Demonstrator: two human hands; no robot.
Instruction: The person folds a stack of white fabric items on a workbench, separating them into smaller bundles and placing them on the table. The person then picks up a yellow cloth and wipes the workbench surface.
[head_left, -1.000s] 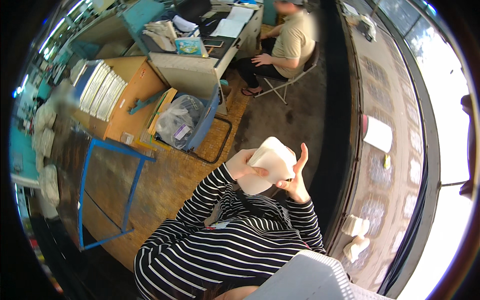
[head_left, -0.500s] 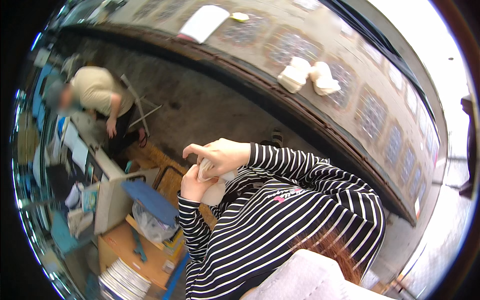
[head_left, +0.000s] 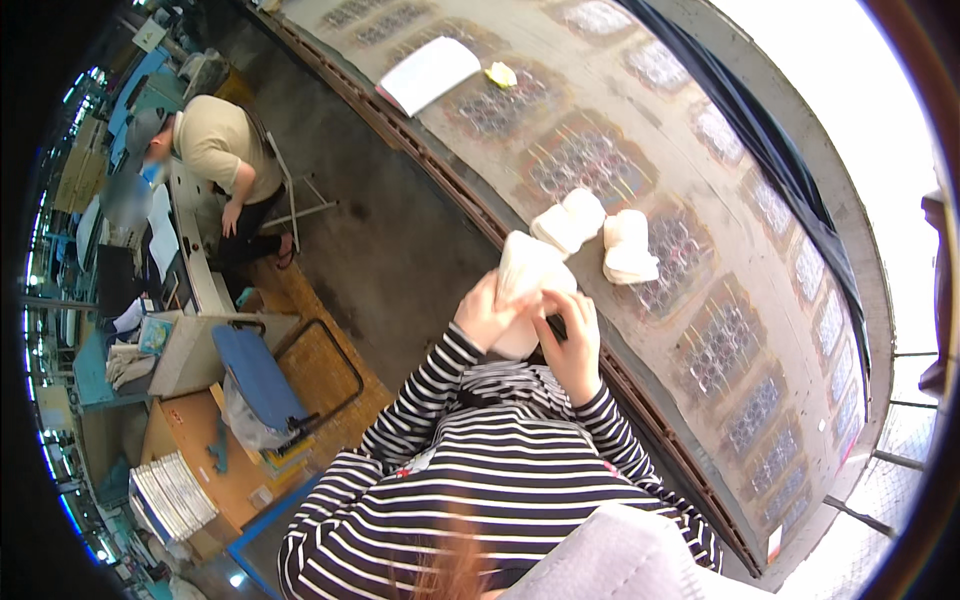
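Near the table's edge, in front of my striped top, I hold a soft white cloth bundle [head_left: 527, 262]. My left hand [head_left: 484, 312] is wrapped round its left side. On the right side, my right hand [head_left: 573, 348] has its thumb and fingers curled in, pinching the cloth's edge. A rounded lower part of the cloth hangs below my fingers. Just beyond, two more white cloth bundles, one on the left [head_left: 568, 222] and one on the right [head_left: 629, 247], lie folded on the long grey table [head_left: 640, 115]; neither is touched by my hands.
Dark ring-patterned patches cover the table, with white paper [head_left: 432, 76] and a crumpled yellow scrap [head_left: 501, 75] further along. To the left stand a blue chair [head_left: 258, 372] and a brown desk [head_left: 190, 415] with stacked booklets [head_left: 172, 500]. Another person [head_left: 228, 140] bends over a workbench.
My hands have moved right to the table edge, and the view has turned. The cloth, mostly hidden by my fingers before, now shows above them. My right hand has shifted to its right side.
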